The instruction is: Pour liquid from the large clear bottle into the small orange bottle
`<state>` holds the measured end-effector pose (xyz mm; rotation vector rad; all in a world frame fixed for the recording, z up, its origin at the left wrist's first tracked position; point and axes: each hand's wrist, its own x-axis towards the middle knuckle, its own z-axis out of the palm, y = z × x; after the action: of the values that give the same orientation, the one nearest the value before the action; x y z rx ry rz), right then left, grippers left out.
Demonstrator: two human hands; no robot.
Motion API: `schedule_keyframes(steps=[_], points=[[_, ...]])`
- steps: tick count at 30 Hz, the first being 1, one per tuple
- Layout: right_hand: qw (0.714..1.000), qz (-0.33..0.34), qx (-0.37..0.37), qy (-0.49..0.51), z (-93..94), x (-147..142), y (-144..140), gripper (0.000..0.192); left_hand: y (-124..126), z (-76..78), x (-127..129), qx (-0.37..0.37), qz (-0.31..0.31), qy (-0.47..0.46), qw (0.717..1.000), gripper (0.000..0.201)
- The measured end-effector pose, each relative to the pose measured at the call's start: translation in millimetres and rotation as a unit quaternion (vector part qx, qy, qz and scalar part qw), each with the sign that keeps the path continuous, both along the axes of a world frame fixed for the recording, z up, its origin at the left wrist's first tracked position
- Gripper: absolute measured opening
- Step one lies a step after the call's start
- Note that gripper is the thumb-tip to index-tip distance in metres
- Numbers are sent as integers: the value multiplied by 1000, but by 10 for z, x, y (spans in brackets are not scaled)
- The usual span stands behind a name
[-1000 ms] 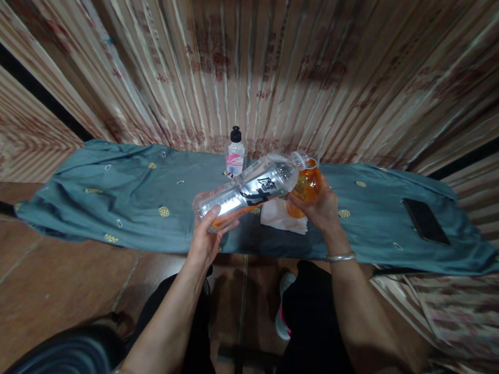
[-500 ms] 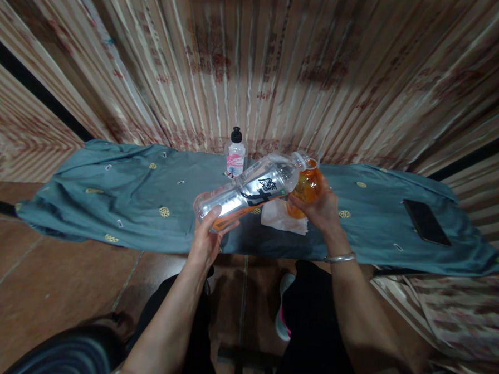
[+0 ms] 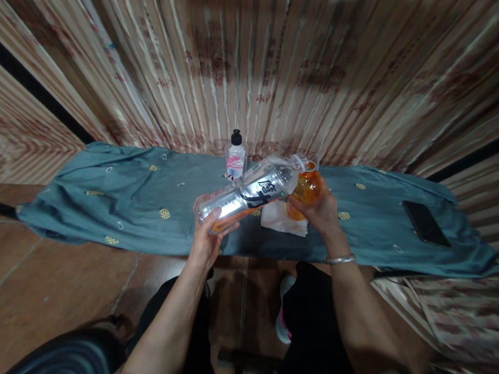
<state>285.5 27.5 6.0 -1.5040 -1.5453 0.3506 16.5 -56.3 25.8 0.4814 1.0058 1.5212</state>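
Your left hand (image 3: 207, 238) covers the base of the large bottle (image 3: 249, 191), and its black label print is too blurred to read. Your right hand (image 3: 320, 208) hides the lower part of the orange bottle (image 3: 305, 189). The small bottle (image 3: 235, 155)'s pink label is illegible.

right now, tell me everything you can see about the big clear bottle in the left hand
The clear plastic bottle is long, with a dark label bearing bold black characters and an orange band along its lower side. It lies nearly horizontal, base gripped by the left hand, neck tilted up to the right with its mouth at the rim of the orange glass held by the right hand. It hangs above the teal cloth. Its contents are hard to tell.
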Motion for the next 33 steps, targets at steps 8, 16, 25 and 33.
schedule_keyframes(steps=[8,16,25,33], points=[[1000,0,-12,-8,-19,15,11,91,10,-32,-14,3,-4,-1,1000,80],[1000,1,15,-8,-49,5,16,89,7,-35,-7,15,-4,9,1000,76],[1000,-6,3,-11,1,4,6,89,4,-33,2,4,2,2,1000,80],[1000,-5,15,0,-8,-13,11,86,1,-9,17,7,6,-2,1000,81]])
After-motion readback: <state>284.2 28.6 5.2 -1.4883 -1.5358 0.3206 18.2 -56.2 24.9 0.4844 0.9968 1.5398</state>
